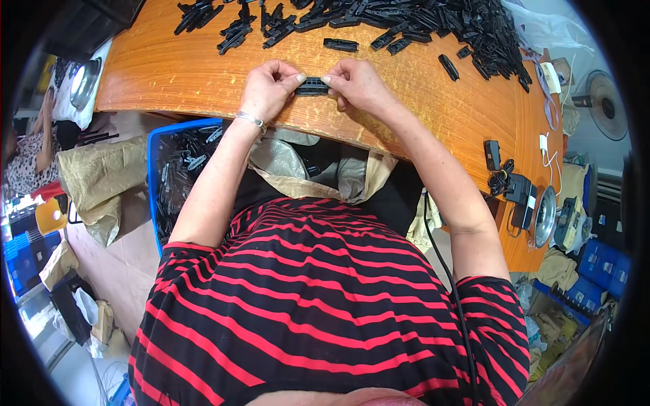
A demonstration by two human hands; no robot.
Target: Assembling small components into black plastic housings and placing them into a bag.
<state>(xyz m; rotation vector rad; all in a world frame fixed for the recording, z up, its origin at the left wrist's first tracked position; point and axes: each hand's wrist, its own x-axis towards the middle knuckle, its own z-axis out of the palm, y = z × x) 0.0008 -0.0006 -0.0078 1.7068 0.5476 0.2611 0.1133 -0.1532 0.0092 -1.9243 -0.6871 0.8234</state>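
Between my two hands, just above the near edge of the wooden table [183,74], is a small black slotted plastic part [312,86]. My left hand [272,88] pinches its left end between thumb and fingers. The right end is gripped the same way by my right hand [357,84]. Fingertips cover both ends of the part. Just beyond my hands a similar black part [340,44] lies alone, and another loose part [448,68] rests farther right.
A large heap of black plastic parts [433,20] covers the table's far side. At left below stands a blue bin [154,145] holding more black pieces. A black power adapter [520,193] sits at the right edge. Another person's arm [46,128] shows at far left.
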